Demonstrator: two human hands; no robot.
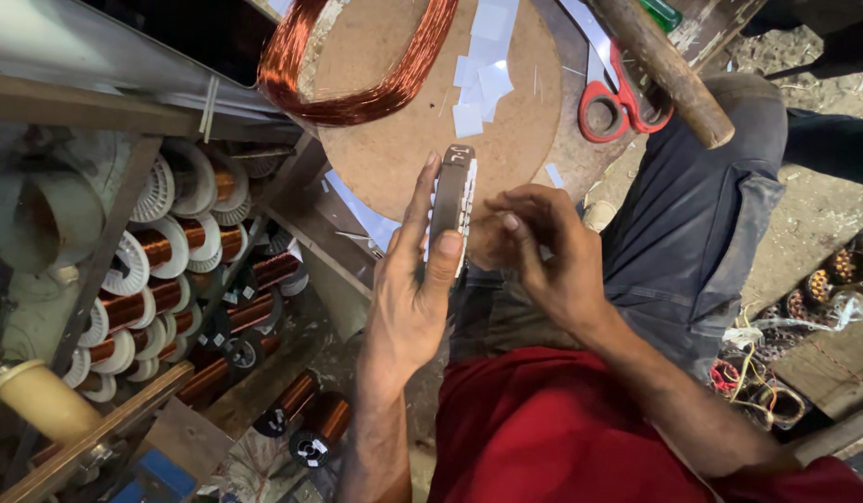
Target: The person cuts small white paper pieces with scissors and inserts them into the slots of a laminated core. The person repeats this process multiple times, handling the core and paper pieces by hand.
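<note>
Left hand [414, 279] is gripping the stiff, dense-looking grey slotted metal core [450, 200] by its flat sides above the round brown surface [394, 149]; right hand [543, 251], loosely curled, is pinching at its fragile white slot-paper edge.

The left hand [414, 289] is raised with its forearm running up from the bottom of the view, back of the hand toward the camera, fingers extended upward and close together, the thumb [442, 264] pressed forward opposite them in a closed pinch. The right hand [548, 253] comes in from the right, wrist bent, its fingers curled inward with the fingertips [510, 223] just beside the left thumb
</note>
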